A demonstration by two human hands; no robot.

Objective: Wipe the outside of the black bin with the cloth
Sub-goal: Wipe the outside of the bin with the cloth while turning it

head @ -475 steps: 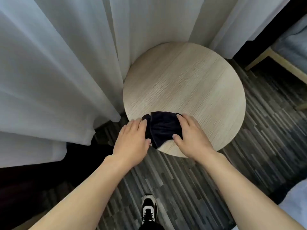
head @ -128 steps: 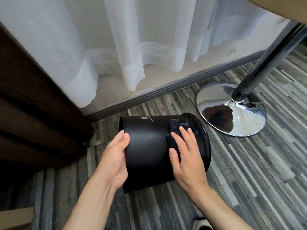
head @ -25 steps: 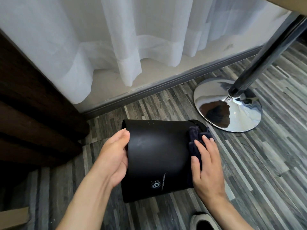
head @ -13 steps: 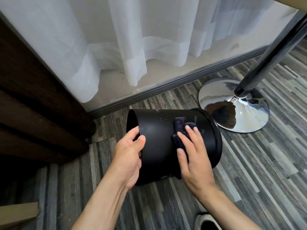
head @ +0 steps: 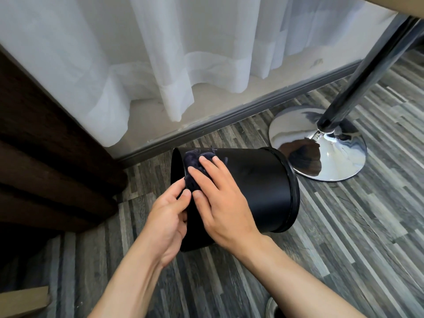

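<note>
The black bin point(head: 259, 187) lies tipped on its side on the floor, its rimmed mouth to the right and its flat base to the left. A dark cloth point(head: 195, 160) is pressed against the bin's wall near the base end, under the fingers of my right hand point(head: 220, 198). My left hand point(head: 168, 223) grips the base edge of the bin, its fingertips touching the lower part of the cloth. Most of the cloth is hidden beneath my right hand.
A chrome table base point(head: 321, 145) with a dark pole point(head: 367, 72) stands just right of the bin. White sheer curtains point(head: 160, 65) and a grey skirting point(head: 229, 115) run behind. A dark brown curtain point(head: 46, 157) is at the left. A shoe tip point(head: 273, 309) shows at the bottom.
My right hand has slid the cloth leftward along the bin wall, from near the middle to the base end. The left hand stays on the base edge.
</note>
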